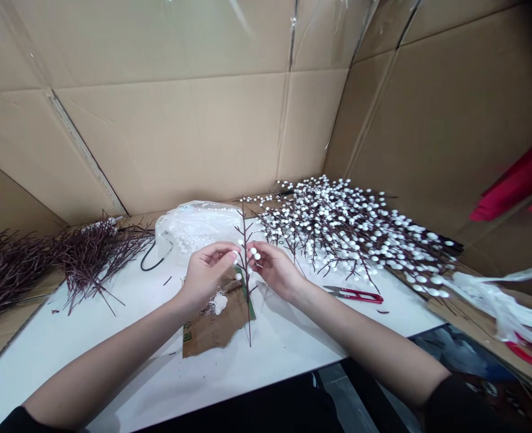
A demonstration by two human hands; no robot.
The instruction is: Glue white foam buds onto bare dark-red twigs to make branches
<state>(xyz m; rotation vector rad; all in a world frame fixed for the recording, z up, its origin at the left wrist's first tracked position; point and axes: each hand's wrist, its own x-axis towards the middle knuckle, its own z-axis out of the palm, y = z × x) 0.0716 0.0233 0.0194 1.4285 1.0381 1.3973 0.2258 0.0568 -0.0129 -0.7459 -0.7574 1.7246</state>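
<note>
A brown artificial twig (248, 294) stands upright between my hands, with a few white berries (238, 276) on its side shoots. My left hand (207, 270) pinches a white berry at its thumb and fingertip, close to the stem. On the other side, my right hand (277, 270) has its fingers closed at the twig, with white berries (257, 256) by the fingertips; exactly how it grips is partly hidden. Below lies a torn piece of brown cardboard (203, 340) bearing a whitish glue-like lump (219, 303). A green strip (251, 310) shows behind the stem.
A clear bag of white berries (194, 225) sits at the back. Bare brown twigs (89, 258) are heaped at left, and berry-covered branches (338, 228) at right. Red-handled thread snips (360, 295) lie right of my hands. Cardboard walls (180, 132) enclose the white table (144, 373).
</note>
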